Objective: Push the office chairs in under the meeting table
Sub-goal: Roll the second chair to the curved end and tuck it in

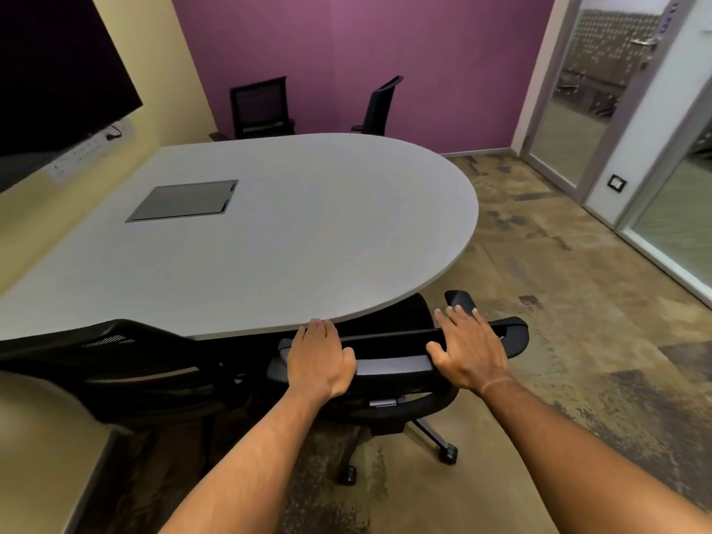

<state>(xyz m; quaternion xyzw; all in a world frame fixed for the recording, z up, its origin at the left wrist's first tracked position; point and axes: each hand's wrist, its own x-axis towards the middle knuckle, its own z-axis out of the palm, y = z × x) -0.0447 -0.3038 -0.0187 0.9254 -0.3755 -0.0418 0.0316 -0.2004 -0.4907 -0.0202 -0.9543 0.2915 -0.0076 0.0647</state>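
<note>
A grey meeting table (293, 240) with a rounded right end fills the middle of the view. A black office chair (389, 364) stands at its near edge, with the seat partly under the tabletop. My left hand (319, 358) grips the top of the chair's backrest on the left. My right hand (468, 350) lies flat on the backrest top further right, fingers spread. A second black mesh chair (115, 364) stands close to the left of it, against the table edge. Two more black chairs, one at the left (262, 107) and one at the right (379, 106), stand at the far side.
A dark wall screen (57, 82) hangs on the left wall. A metal cable hatch (183, 200) is set in the tabletop. Glass partitions and a door (601, 94) line the right side, with patterned floor (558, 302) between them and the table. A pale surface (46, 449) sits at the lower left.
</note>
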